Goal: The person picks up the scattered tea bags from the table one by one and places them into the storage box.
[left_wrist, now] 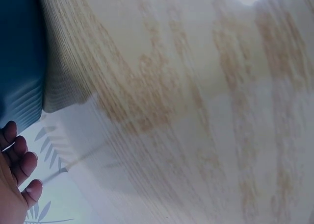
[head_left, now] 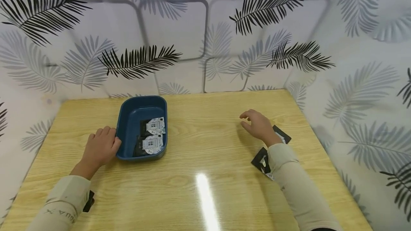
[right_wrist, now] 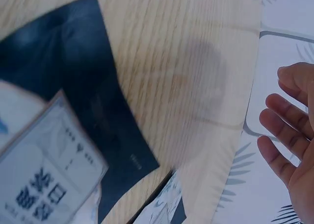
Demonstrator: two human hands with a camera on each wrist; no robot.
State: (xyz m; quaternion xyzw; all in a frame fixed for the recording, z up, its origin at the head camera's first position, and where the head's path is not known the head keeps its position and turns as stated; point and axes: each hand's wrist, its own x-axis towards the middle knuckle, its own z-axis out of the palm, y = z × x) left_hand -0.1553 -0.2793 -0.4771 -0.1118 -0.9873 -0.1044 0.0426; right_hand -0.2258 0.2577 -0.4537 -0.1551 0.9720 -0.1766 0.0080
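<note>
A dark blue rectangular bin (head_left: 128,127) stands at the left of the table. Inside it, toward its right side, lie two black-and-white printed packets (head_left: 152,143). My left hand (head_left: 101,147) is at the bin's left edge, its fingers loosely bent; in the left wrist view the fingers (left_wrist: 24,165) show beside the bin wall. Empty, my right hand (head_left: 257,124) hovers above the right part of the table with fingers loosely bent. Two more packets lie near the right forearm, which partly covers them: one nearer (head_left: 261,160), one farther (head_left: 282,134).
The wooden table (head_left: 199,134) has a bright light reflection near its front. Behind and beside it hangs a white covering with leaf prints (head_left: 192,70). A small black object (head_left: 89,201) shows by the left cuff.
</note>
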